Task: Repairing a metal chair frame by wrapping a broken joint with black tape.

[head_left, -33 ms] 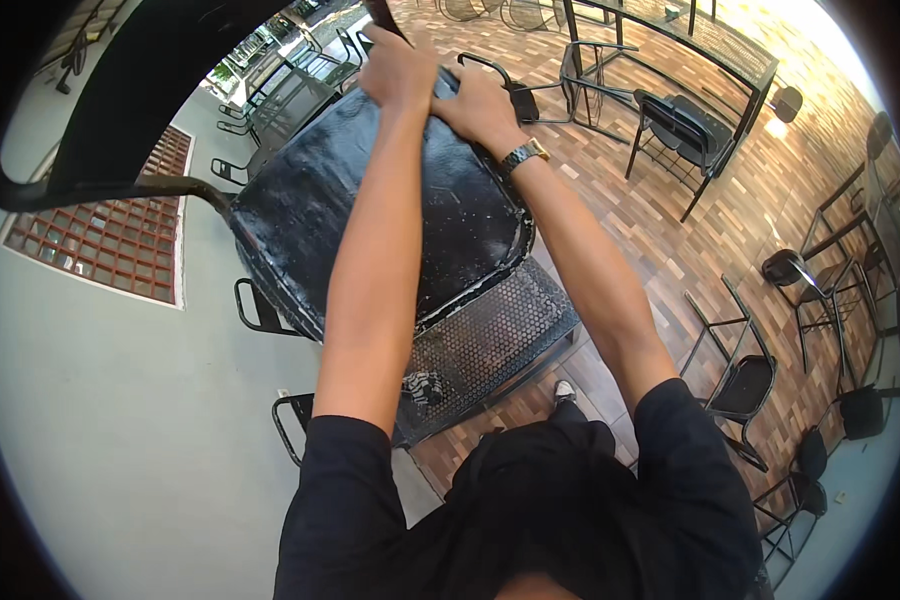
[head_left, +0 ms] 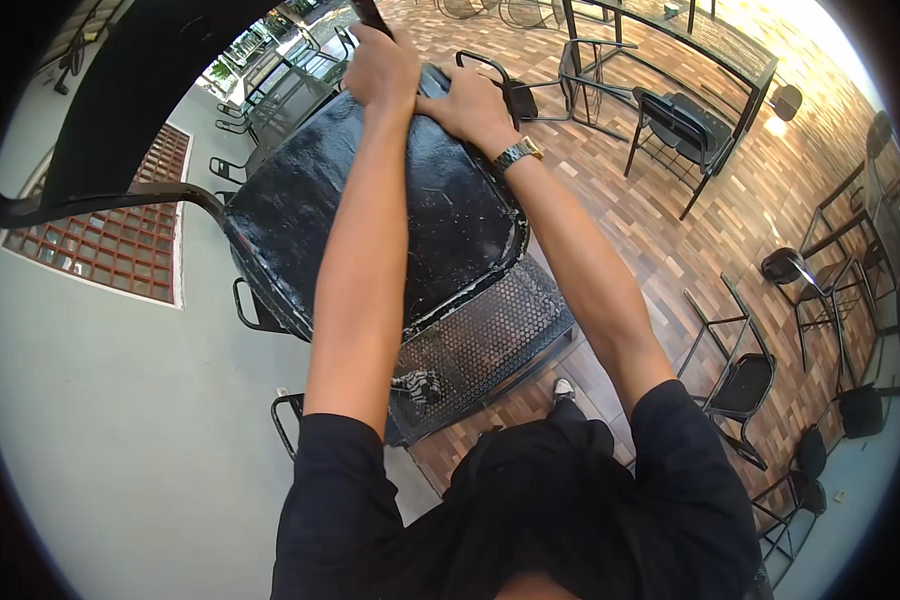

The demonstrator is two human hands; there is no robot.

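A black chair [head_left: 445,205] fills the space before me, its glossy, scuffed seat tilted above a perforated metal table [head_left: 485,330]. At the upper left loom its dark backrest [head_left: 145,85] and a bent frame tube [head_left: 120,197]. My left hand [head_left: 383,68] is closed round a dark bar at the seat's far end. Just right of it, my right hand [head_left: 470,105], with a watch on the wrist, grips the seat's far right edge, its fingertips partly hidden. My forearms cross over the seat. A crumpled black-and-white striped cloth-like thing [head_left: 420,386] lies on the table.
Tables [head_left: 670,40] and several black chairs [head_left: 685,125] stand on the wood-patterned floor to the right. A tipped chair [head_left: 745,385] lies nearer. On the left is a pale wall [head_left: 150,400] with a red lattice opening [head_left: 120,250]; chairs stand along it.
Both my hands and the chair have shifted slightly to the left. My grip looks the same.
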